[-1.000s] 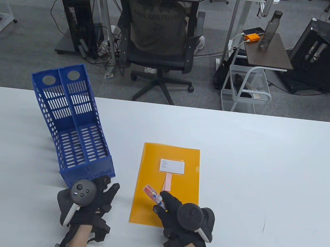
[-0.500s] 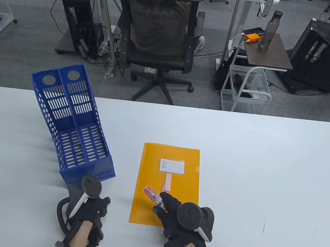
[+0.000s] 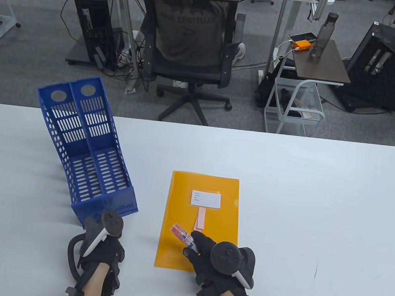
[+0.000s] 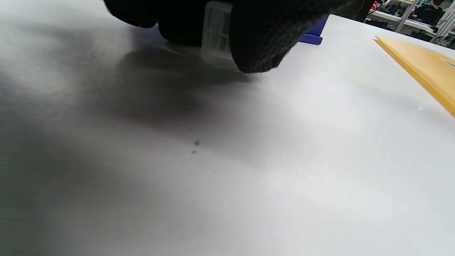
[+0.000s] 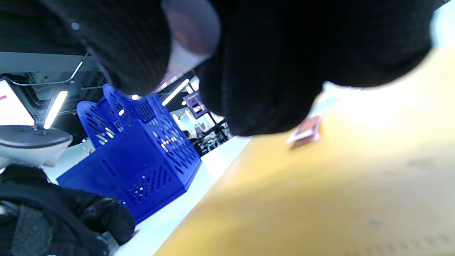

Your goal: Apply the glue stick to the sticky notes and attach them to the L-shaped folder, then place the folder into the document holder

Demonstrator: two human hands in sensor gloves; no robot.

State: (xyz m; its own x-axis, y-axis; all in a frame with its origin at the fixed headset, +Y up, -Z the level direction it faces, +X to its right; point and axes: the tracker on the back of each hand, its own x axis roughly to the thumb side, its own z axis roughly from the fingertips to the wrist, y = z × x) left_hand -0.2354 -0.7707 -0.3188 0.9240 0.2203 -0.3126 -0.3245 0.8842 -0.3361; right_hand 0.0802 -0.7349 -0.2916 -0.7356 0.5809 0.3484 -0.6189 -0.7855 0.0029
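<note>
Right hand: the right hand [image 3: 220,260] holds the glue stick [image 3: 183,235]. Its fingers [image 3: 200,241] curl around the white end. The red end points to about 10 o'clock.
Left hand: the left hand [image 3: 100,250] sits on the tabletop [image 3: 316,206], at about 9 o'clock from the right hand. In the left wrist view its fingers [image 4: 259,39] pinch a small clear thing [image 4: 217,28]. I think it is the glue cap, but I cannot be sure.
What changed: a second ago the left hand lay flatter, with fingers spread near the holder. Now it has turned on its side and pulled back a little. The right hand has barely moved.
Folder: the orange folder [image 3: 214,191] lies flat in the middle of the tabletop, under the right hand.
Sticky notes: the pink sticky notes [image 3: 200,219] lie on the folder, just below the white label [image 3: 206,199]. They are at about 12 o'clock from the glue stick.
Document holder: the blue document holder [image 3: 86,152] stands at about 10 o'clock from the folder. Nothing is in it.
What it means: the glue looks ready to rub on the notes. The folder still has to go in the holder.
</note>
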